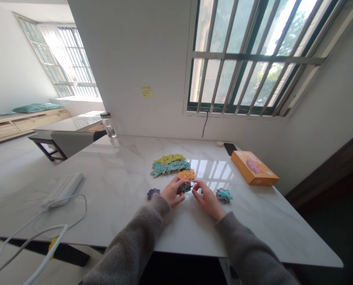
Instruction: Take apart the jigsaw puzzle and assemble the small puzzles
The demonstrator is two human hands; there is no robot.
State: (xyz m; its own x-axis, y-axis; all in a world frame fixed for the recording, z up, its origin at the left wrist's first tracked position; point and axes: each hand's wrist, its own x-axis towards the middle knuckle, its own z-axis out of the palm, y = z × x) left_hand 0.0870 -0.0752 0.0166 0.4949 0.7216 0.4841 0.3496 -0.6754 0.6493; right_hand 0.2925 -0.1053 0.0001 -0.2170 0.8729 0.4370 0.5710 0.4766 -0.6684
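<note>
My left hand (172, 192) is shut on a small dark cluster of jigsaw puzzle pieces (184, 188) just above the white marble table (111, 178). My right hand (207, 200) sits close by, its fingertips at the right end of the cluster and its fingers apart. Behind my hands lie orange puzzle pieces (187, 174), with a long heap of teal and yellow pieces (169, 165) beyond them. A few purple pieces (153, 193) lie left of my left hand. A small teal and purple pile (223, 195) lies right of my right hand.
An orange puzzle box (254, 168) lies at the right, with a black phone (230, 149) behind it. A clear water bottle (108, 126) stands at the far left corner. A white corded device (63, 189) lies at the left, its cable trailing over the table edge.
</note>
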